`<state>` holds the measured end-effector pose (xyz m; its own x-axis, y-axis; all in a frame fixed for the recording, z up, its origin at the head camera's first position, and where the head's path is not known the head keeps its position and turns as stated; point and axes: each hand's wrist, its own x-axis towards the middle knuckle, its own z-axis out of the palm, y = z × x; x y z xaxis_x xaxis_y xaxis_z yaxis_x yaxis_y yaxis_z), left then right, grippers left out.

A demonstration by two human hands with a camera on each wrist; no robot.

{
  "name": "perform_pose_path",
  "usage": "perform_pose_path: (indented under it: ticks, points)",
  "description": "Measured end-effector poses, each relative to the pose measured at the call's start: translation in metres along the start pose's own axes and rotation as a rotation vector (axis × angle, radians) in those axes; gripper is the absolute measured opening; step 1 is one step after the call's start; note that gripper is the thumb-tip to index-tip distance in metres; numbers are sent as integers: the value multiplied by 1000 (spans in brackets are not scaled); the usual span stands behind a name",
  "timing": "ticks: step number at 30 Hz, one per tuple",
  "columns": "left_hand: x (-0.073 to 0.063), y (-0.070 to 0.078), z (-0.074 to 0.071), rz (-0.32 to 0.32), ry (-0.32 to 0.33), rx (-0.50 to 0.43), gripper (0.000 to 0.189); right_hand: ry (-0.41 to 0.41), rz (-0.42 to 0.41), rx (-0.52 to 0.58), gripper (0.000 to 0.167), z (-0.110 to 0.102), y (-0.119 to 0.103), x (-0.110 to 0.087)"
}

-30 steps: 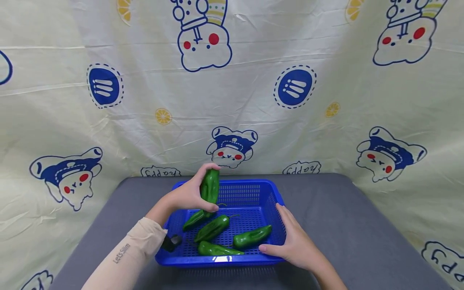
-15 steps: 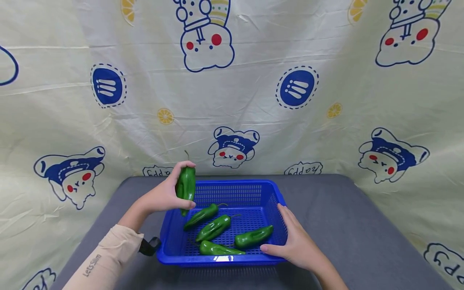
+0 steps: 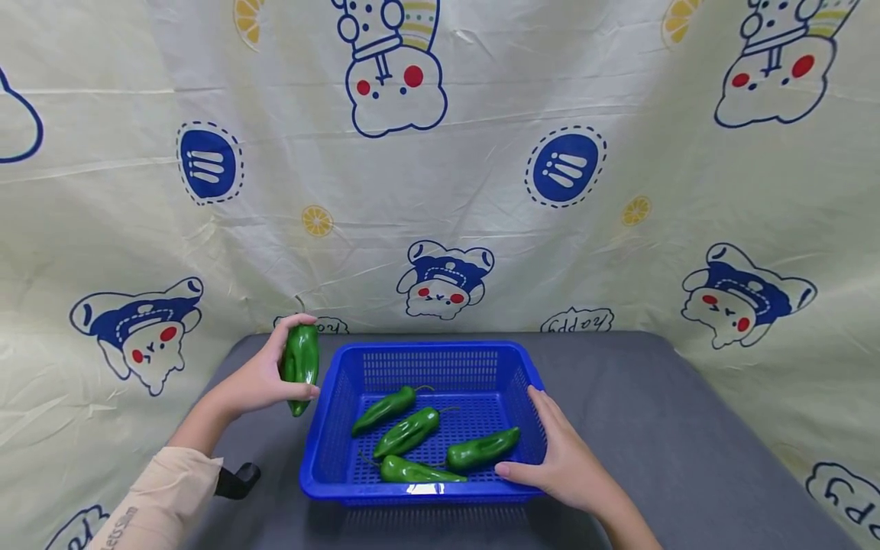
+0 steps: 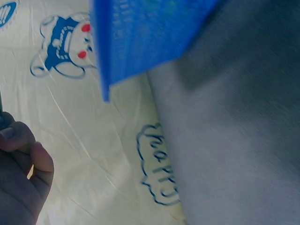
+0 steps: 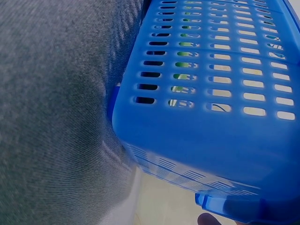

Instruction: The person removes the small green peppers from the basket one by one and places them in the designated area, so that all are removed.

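Note:
My left hand (image 3: 256,380) grips a green pepper (image 3: 302,357) upright, thumb across the front, to the left of the blue plastic basket (image 3: 426,490). The stem points up and the tip hangs below the hand. In the left wrist view, curled fingers (image 4: 18,136) show at the left edge; the pepper is almost all out of frame. My right hand (image 3: 567,462) holds the basket's right side, its thumb over the rim near the front corner. Inside the basket lie several peppers, among them one near the middle (image 3: 407,432) and one at the right (image 3: 483,448).
A grey table (image 3: 632,428) bears the basket. Behind it hangs a pale printed curtain (image 3: 495,229). A black strap end (image 3: 237,481) sticks out from the left wrist, beside the beige sleeve (image 3: 161,493). The basket's slotted wall (image 5: 201,126) fills much of the right wrist view.
My left hand has carried the pepper leftward from above the basket to beside its left wall. The right hand stays at the basket's right side, and the other peppers lie still.

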<state>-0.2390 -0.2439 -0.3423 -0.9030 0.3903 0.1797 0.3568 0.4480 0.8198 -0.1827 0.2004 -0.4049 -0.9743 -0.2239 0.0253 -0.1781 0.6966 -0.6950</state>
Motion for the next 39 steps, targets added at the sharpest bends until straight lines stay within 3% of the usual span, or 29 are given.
perform_pose_path:
  ticks: [7, 15, 31, 36, 39]
  points:
    - [-15, -20, -10, -17, 14, -24, 97, 4, -7, -6, 121, 0, 0, 0]
    - [-27, -40, -10, -72, -4, -23, 98, 11, -13, -2, 120, 1, 1, 0]
    - [-36, -89, 12, -184, -111, 12, 100, 4, 6, -6, 120, 0, 1, 1]
    - [-37, -96, 18, -252, -172, 24, 102, 5, 4, -7, 120, 0, 1, 1]
    - [-37, -99, 19, -254, -202, 49, 101, 5, 6, -5, 120, 0, 1, 1]
